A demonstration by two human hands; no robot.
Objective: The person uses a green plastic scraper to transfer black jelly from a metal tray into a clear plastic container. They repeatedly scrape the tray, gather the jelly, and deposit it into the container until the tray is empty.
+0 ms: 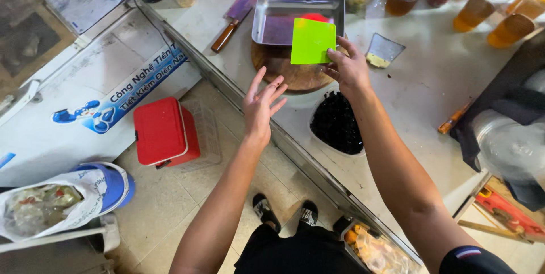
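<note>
Matt plastic green card (312, 40) — brushed-metal tray (272, 16), wooden round board (284, 70).

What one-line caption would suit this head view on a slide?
Right hand holds a lime-green square plastic sheet over a round wooden board and metal tray; left hand hovers open.

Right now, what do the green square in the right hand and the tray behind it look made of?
Green square: thin, stiff, matte sheet, probably plastic; it stays flat while the right hand pinches its corner. Tray: brushed metal, likely stainless steel, with dull reflections and rolled rim.
</note>
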